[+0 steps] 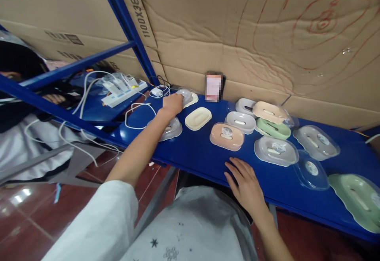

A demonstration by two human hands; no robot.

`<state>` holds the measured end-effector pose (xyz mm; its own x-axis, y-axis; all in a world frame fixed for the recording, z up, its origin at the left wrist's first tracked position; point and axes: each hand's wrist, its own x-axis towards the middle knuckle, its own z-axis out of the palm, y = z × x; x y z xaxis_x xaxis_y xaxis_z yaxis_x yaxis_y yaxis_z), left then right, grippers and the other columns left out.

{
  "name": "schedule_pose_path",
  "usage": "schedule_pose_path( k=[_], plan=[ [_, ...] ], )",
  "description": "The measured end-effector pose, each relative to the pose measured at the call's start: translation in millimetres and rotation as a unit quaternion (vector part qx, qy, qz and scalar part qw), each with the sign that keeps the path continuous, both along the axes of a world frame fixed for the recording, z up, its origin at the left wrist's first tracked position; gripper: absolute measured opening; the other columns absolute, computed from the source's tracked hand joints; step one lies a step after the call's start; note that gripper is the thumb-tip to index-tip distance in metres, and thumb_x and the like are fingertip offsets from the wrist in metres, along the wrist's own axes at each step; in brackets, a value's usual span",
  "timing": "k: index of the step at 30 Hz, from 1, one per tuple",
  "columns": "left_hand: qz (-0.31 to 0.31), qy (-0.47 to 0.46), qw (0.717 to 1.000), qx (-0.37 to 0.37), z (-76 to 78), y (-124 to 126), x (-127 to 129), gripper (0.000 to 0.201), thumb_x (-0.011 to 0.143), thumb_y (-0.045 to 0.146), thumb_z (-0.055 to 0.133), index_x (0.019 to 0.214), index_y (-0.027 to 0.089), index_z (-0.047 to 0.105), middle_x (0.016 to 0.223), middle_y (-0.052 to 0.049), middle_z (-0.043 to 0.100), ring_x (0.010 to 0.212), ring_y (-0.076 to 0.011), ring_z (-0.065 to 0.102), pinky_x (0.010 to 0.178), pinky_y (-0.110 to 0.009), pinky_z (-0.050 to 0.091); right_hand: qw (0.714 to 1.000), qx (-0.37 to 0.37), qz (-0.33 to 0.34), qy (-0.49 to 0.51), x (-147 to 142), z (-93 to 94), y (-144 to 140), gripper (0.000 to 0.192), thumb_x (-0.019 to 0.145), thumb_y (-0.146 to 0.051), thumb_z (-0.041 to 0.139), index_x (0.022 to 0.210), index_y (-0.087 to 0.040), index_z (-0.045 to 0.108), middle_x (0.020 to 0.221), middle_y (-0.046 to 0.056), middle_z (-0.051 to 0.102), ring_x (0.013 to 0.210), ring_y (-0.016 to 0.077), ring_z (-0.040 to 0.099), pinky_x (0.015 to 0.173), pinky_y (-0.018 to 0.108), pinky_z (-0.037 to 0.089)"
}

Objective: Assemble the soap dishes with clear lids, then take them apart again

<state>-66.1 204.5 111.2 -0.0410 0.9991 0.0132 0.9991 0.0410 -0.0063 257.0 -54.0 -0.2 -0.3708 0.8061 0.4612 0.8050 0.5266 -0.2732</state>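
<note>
One soap dish [186,96], long axis leftward-rightward.

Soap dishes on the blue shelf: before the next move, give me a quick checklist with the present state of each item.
1. Left hand on the far soap dish: ok, the fingers rest on it.
2. Firm hold on that dish: cannot tell, the hand hides the contact.
3. Right hand free: ok, it lies flat on the shelf, holding nothing.
4. Pink dish apart from the right hand: ok, a gap shows.
5. White cable away from the left arm: not ok, it loops beside the wrist.
6. Green dish fully on the shelf: cannot tell, it sits at the front edge.
</note>
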Motion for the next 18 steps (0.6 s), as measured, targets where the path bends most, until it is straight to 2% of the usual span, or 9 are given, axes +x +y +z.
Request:
schedule_pose_path(
  k=[3, 7, 12, 16, 18],
  plan=[
    [-0.016, -0.008, 0.999, 0.027, 3.6, -15.5, 0.5, 0.033, 0.102, 0.029, 0.055, 0.128, 0.016, 0.071, 0.131, -0.02, 0.075, 0.124, -0.0387, 0.071, 0.099, -0.048, 0.056, 1.0, 0.001, 0.001, -0.003, -0.2, -0.2, -0.4, 0.032, 0.11, -0.032, 0.058, 0.137, -0.02, 0.071, 0.144, 0.012, 0.072, 0.133, 0.032, 0.067, 0.113, 0.054, 0.056],
    [-0.065, -0.021, 0.996, 0.058, -1.2, -52.8, 21.7, 0.032, 0.105, 0.033, 0.053, 0.13, 0.02, 0.068, 0.132, -0.015, 0.074, 0.121, -0.0342, 0.071, 0.097, -0.044, 0.056, 1.0, -0.005, -0.004, -0.007, -0.4, 0.5, -0.9, 0.032, 0.111, -0.032, 0.058, 0.137, -0.02, 0.071, 0.144, 0.012, 0.072, 0.134, 0.0322, 0.067, 0.113, 0.055, 0.056],
    [-0.127, -0.03, 0.989, 0.07, -24.1, -78.1, 55.6, 0.027, 0.106, 0.027, 0.052, 0.124, 0.019, 0.069, 0.128, -0.015, 0.073, 0.124, -0.0332, 0.069, 0.107, -0.047, 0.051, 1.0, -0.005, -0.006, -0.008, -0.8, 1.5, -1.1, 0.032, 0.111, -0.032, 0.057, 0.137, -0.02, 0.071, 0.144, 0.012, 0.072, 0.134, 0.0321, 0.067, 0.114, 0.056, 0.056],
    [-0.136, -0.04, 0.986, 0.086, -42.1, -82.0, 65.8, 0.033, 0.105, 0.027, 0.058, 0.136, 0.019, 0.063, 0.138, -0.02, 0.065, 0.135, -0.0392, 0.061, 0.113, -0.057, 0.048, 1.0, 0.0, -0.003, -0.008, -1.2, 3.0, -0.9, 0.032, 0.11, -0.031, 0.058, 0.137, -0.02, 0.071, 0.144, 0.012, 0.072, 0.134, 0.0317, 0.067, 0.113, 0.055, 0.056],
    [-0.141, -0.051, 0.985, 0.086, -48.9, -84.4, 66.7, 0.041, 0.103, 0.027, 0.063, 0.143, 0.021, 0.059, 0.144, -0.019, 0.061, 0.139, -0.0388, 0.057, 0.11, -0.055, 0.052, 1.0, -0.002, -0.003, -0.008, -1.3, 3.6, -0.7, 0.031, 0.11, -0.031, 0.058, 0.136, -0.02, 0.072, 0.144, 0.012, 0.072, 0.134, 0.0315, 0.067, 0.114, 0.054, 0.056]
  ],
)
